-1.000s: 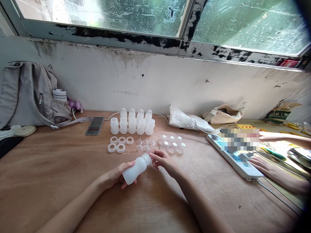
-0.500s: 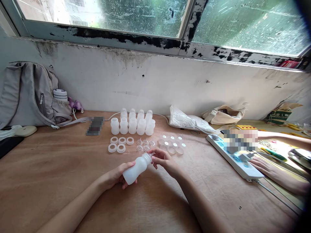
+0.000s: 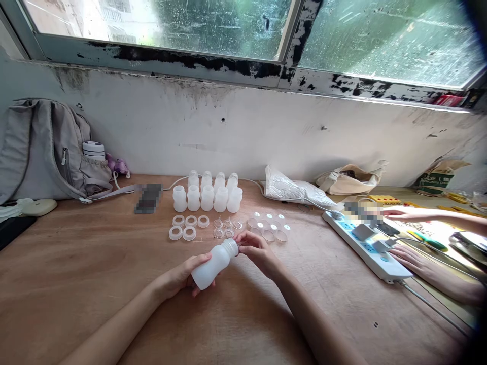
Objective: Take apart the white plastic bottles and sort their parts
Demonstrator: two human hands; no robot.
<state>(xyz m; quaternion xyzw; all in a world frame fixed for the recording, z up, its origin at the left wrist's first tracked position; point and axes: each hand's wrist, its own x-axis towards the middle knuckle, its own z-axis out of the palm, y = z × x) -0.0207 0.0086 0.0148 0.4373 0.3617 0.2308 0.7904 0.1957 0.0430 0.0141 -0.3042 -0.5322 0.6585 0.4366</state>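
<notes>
My left hand [image 3: 196, 274] is wrapped round a frosted white baby bottle [image 3: 212, 269], tilted with its open neck up to the right. At that neck, my right hand [image 3: 254, 247] pinches a small clear nipple [image 3: 238, 246] against the mouth; the fingers hide most of it. Beyond the hands lie several white collar rings [image 3: 189, 233], several clear nipples [image 3: 218, 232] and several clear discs [image 3: 269, 235] with white spots. Behind them stands a row of frosted bottles [image 3: 207, 198], with clear domed caps [image 3: 219, 179] at the back.
On the right, a white power strip [image 3: 365, 248] with plugs and cables lies near another person's hands [image 3: 409, 256]. A white padded package [image 3: 289, 190] and a beige bag [image 3: 348, 180] rest along the wall. A grey backpack [image 3: 53, 147] stands at the left, beside a blurred dark rectangle [image 3: 148, 198].
My right fingers have closed in against the bottle's mouth with the clear nipple, which shows less now. The other person's upper hand has drawn back slightly to the right.
</notes>
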